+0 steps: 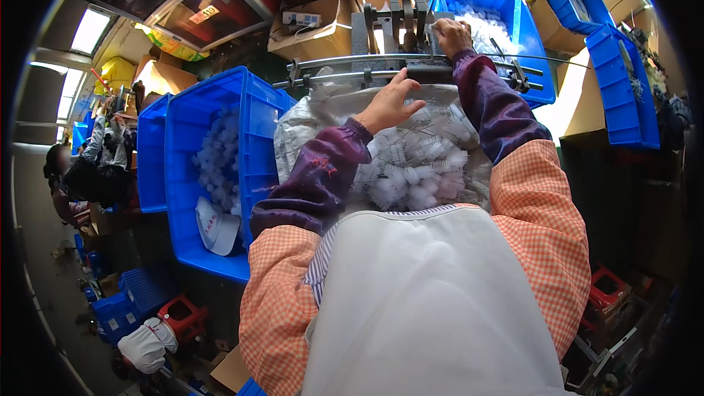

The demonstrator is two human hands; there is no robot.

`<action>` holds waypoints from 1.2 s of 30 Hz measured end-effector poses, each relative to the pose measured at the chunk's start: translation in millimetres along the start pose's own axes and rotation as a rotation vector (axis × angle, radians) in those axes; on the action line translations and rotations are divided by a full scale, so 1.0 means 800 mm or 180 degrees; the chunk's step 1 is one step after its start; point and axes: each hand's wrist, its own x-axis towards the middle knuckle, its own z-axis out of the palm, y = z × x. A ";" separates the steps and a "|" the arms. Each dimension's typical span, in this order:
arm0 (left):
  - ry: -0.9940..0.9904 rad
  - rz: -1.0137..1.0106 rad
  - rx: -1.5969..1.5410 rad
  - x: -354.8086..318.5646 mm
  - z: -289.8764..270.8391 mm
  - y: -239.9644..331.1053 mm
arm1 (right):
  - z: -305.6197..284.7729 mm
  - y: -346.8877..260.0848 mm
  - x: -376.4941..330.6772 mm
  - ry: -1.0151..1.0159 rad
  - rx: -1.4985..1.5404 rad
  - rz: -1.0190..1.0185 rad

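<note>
Pieces (pixel 400 182) are white, bins (pixel 258 132) blue, upper sleeves (pixel 539 202) orange-checked

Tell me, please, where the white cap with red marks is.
In the head view, the white cap is on the left, inside the near end of the large blue bin, beside small white pieces.

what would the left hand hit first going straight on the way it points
The left hand would likely meet the horizontal bar of the machine first, though depth is unclear and it might pass above.
</note>
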 end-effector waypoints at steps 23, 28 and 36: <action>0.1421 0.0326 -0.0570 0.032 -0.019 0.008 | -0.087 -0.068 -0.061 -0.0718 0.2020 -0.0718; 0.0973 0.0093 0.0273 0.016 -0.001 0.003 | -0.045 -0.018 -0.024 -0.0172 0.0304 0.0018; 0.0718 0.0057 0.0192 0.009 0.019 -0.004 | -0.005 -0.011 -0.001 -0.0520 -0.0537 0.0489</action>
